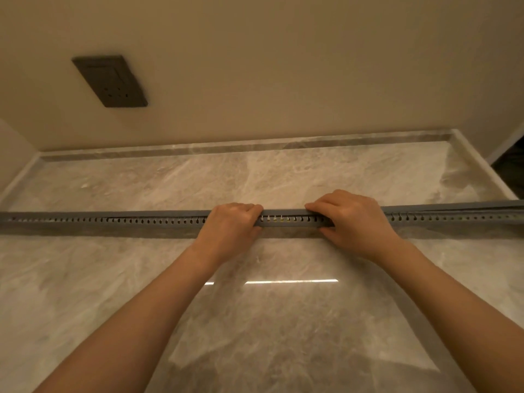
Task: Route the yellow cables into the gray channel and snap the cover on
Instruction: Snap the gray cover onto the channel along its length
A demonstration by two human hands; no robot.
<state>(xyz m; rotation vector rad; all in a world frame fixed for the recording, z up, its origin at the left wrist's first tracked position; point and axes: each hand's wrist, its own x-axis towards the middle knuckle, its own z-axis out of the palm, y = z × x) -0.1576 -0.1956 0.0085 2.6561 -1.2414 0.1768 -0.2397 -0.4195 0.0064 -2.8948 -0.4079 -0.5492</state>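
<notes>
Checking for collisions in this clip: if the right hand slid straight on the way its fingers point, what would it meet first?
The right hand, gripping the gray channel, points leftward along it. The first thing in that line looks to be the left hand, also closed on the channel; only a short stretch separates them.

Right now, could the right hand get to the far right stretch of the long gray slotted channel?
Probably yes: the right hand already rests on the gray channel, and nothing lies on the marble counter beside that stretch.

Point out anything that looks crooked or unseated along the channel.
At the far right the cover appears lifted off the gray channel, with a gap showing; leftward it lies flush. Both hands, left and right, press on the middle.
</notes>
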